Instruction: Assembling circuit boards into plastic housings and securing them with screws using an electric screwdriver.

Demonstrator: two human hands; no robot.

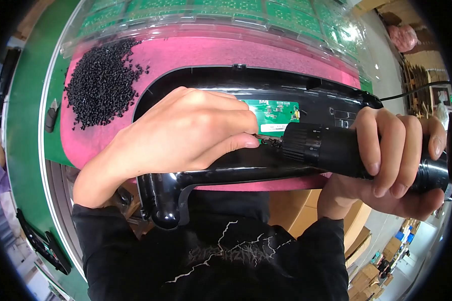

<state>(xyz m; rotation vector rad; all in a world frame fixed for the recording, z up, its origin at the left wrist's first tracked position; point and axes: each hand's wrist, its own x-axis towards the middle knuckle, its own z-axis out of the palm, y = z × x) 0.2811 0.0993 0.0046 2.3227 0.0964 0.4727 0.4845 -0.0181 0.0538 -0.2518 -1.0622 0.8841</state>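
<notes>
A glossy black plastic housing (296, 86) lies open side up, with a green circuit board (281, 111) inside it. My right hand (394, 150) is wrapped round a black electric screwdriver (331, 148), held nearly level with its nose toward the left. Over the housing, my left hand (201, 125) is closed in a pinch beside that nose. Small black screws (270, 142) show between its fingertips and the screwdriver; the bit itself is hard to make out. Part of the board is hidden behind my left fingers.
A heap of small black screws (103, 83) lies on the pink mat (186, 49) at the left. Clear plastic trays with green circuit boards (236, 11) stand along the back. A black cable (412, 92) runs off at the right. Cardboard boxes (291, 206) are below the table edge.
</notes>
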